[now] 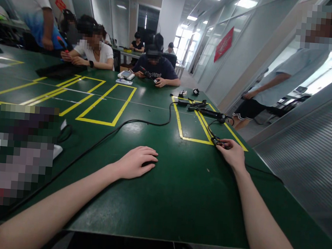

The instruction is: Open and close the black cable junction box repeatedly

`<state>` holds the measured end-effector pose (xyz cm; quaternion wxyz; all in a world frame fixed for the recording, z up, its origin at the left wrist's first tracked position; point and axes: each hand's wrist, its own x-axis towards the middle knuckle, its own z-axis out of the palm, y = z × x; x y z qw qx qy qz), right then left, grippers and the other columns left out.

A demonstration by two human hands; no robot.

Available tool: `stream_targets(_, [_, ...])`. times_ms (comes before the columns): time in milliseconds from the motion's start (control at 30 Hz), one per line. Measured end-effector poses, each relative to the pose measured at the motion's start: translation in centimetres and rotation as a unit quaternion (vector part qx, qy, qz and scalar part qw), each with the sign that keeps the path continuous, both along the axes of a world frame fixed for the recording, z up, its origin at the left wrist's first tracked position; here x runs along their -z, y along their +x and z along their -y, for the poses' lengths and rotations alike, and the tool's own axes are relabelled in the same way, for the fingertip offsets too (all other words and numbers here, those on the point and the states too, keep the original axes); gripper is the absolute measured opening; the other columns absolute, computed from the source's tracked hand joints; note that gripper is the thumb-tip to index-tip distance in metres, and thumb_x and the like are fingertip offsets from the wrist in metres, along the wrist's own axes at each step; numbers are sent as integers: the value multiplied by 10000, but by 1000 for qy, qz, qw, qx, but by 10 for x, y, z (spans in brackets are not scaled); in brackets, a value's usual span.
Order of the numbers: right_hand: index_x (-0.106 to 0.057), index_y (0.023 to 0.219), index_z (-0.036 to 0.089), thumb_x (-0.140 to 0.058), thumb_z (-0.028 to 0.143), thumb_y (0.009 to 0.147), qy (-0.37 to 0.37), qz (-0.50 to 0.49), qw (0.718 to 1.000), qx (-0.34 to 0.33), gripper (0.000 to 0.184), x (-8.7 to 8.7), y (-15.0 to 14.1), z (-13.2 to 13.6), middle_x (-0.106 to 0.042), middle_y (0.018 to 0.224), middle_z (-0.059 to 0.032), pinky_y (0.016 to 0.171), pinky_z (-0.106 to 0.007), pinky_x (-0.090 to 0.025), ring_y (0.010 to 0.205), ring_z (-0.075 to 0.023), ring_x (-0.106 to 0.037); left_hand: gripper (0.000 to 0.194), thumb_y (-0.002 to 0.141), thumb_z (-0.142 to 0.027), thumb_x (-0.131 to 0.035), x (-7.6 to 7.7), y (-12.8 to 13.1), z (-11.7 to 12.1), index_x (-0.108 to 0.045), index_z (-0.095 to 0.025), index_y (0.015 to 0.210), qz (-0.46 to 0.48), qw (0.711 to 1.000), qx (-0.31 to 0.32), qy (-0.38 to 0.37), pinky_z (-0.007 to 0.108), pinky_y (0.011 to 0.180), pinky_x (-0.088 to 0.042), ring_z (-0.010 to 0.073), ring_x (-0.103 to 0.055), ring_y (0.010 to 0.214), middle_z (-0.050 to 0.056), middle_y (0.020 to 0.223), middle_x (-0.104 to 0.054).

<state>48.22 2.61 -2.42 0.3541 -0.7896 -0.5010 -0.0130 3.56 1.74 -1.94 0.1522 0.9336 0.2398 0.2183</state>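
My left hand point(137, 162) lies palm down on the green table point(159, 212), fingers stretched out and holding nothing. Farther right, my right hand point(234, 155) pinches a small black piece point(216, 141) joined to a thin cable, close to a corner of the yellow tape. My fingers cover part of this piece, so its exact kind is unclear. Just beyond it lies a black rod-like device point(210, 113), with a black adapter-like block point(183, 103) to its left. A long black cable point(131, 121) runs from that block past my left hand towards the near left.
Yellow tape point(114, 122) marks rectangles on the table. A white device point(126, 75) and two small black-and-white items stand at the far side. Several people sit across the table, a person point(281, 76) stands at the right by the glass wall, and pixelated objects lie at the left.
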Motion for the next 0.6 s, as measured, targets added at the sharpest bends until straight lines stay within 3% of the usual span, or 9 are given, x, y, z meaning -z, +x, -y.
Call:
stream_targets(167, [-733, 954, 190, -649, 428, 666, 56, -14, 998, 4, 383, -3, -2, 1, -713, 784, -56, 650, -337, -468, 741, -252, -650, 228, 1007, -271, -596, 0, 0, 1, -748, -215, 1167, 3, 1000, -1, 0, 457, 1130, -489, 248, -640, 1276, 84, 1321, -722])
stream_targets(300, [-736, 1020, 171, -632, 434, 716, 82, 34, 995, 54, 416, -6, 3, 2, -717, 917, -110, 759, -394, -513, 864, -297, -662, 224, 1007, -273, -600, -1, 0, 1, -748, -208, 1164, -1, 1000, -2, -1, 451, 1132, -487, 248, -640, 1274, 84, 1323, -721])
stream_targets(400, [-752, 1069, 169, -645, 424, 728, 28, 61, 994, 89, 438, -2, 7, 3, -721, 1045, -155, 813, -440, -531, 973, -343, -667, 224, 1006, -271, -602, -1, 0, 1, -748, -203, 1161, -2, 1000, -2, -1, 452, 1130, -487, 251, -639, 1274, 84, 1323, -720])
stream_targets(500, [-779, 1042, 186, -676, 441, 732, -28, 51, 994, 96, 414, 4, 10, 2, -745, 1005, -154, 796, -461, -545, 942, -359, -687, 228, 1010, -272, -593, 0, 0, 1, -746, -205, 1166, -1, 1000, -2, 2, 451, 1132, -486, 248, -638, 1274, 83, 1325, -719])
stream_targets(600, [-796, 1025, 223, -689, 478, 742, -36, 50, 995, 83, 396, 8, 8, 0, -770, 952, -126, 782, -452, -555, 923, -357, -704, 232, 1013, -279, -587, -1, 0, 1, -745, -211, 1169, -2, 1000, -1, 0, 458, 1137, -483, 251, -638, 1277, 80, 1331, -717])
